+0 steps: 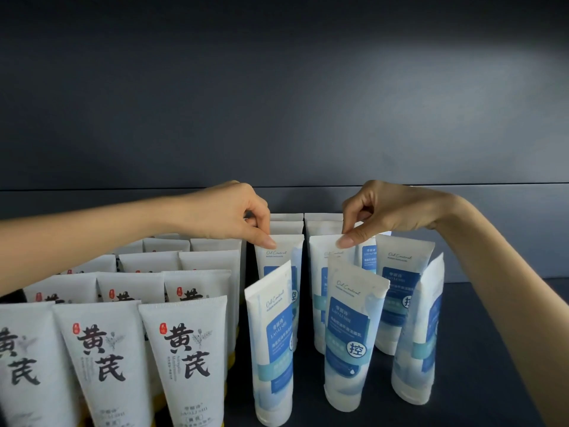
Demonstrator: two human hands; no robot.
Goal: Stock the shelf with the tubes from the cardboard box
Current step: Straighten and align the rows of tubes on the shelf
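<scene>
White-and-blue tubes stand cap-down on the dark shelf (492, 349) in rows at centre and right. My left hand (228, 214) reaches in from the left and pinches the top edge of a blue tube (281, 252) in the left blue row. My right hand (385, 211) comes from the right and pinches the top edge of another blue tube (320, 257) in the row beside it. In front of them two blue tubes (272, 343) (351, 337) stand tilted. The cardboard box is out of view.
Several rows of white tubes with large black characters (184, 359) fill the shelf's left side. More blue tubes (403, 291) (420, 334) stand at the right, one leaning. The dark back panel (308, 118) rises behind. Bare shelf shows at the right.
</scene>
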